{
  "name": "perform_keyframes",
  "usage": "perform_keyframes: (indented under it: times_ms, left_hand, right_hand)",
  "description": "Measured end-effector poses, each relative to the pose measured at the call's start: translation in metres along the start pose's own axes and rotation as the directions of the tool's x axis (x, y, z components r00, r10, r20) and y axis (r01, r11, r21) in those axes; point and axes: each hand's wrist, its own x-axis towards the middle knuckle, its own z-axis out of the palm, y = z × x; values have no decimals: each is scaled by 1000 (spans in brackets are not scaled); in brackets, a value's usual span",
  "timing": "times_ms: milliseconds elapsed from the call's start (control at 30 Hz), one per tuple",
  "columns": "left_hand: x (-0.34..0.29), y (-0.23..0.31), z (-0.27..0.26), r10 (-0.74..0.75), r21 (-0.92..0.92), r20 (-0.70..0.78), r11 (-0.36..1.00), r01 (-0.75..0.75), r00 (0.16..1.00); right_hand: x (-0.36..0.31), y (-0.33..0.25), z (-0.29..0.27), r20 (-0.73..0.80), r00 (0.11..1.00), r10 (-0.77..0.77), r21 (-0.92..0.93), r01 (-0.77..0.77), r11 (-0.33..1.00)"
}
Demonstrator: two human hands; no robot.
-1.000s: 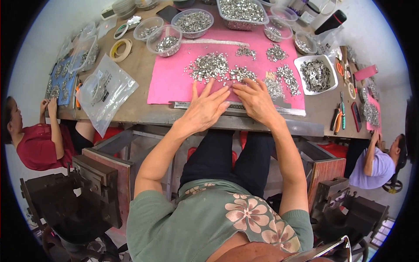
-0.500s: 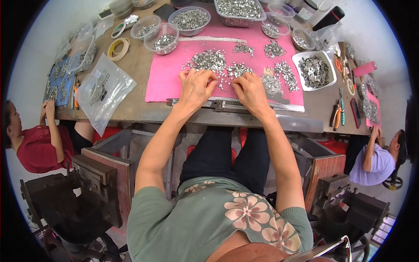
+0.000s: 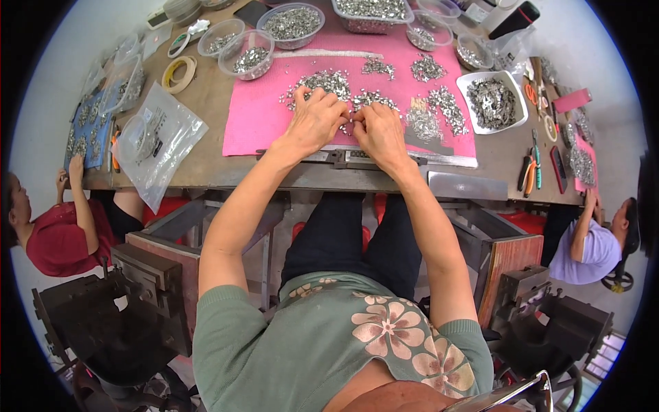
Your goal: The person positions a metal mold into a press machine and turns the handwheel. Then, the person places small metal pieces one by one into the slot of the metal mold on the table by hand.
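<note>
Between tubs [image 3: 226, 64] and rail [image 3: 318, 157], left hand [image 3: 312, 125] and right hand [image 3: 379, 136] curl near metal pieces [image 3: 329, 83], each grip unclear.

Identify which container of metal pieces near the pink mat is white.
The squarish dish at the pink mat's right edge; its opaque white sides set it apart from the clear plastic tubs.

Down we look from the wearer's head, one wide fisheye facing the worktable [image 3: 192, 166] across the top: shirt [image 3: 333, 336] looming close at bottom centre, left hand [image 3: 314, 123] and right hand [image 3: 381, 134] farther off, upper centre.
</note>
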Motion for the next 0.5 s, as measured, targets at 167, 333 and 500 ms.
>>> perform_keyframes:
  times_ms: [167,333,500]
  left_hand:
    - [-14,18,-6,-33,-94,-67,995,27,997]
    - [-38,57,-10,-93,-257,-85,964,68,992]
    - [-44,63,-3,-99,-233,-128,970,67,987]
  right_hand:
    - [-6,9,-2,-3,1000,1,58,-1,998]
    - [-7,8,-7,-6,1000,-31,48,31,998]
    - [-8,4,-7,-71,996,-48,61,52,997]
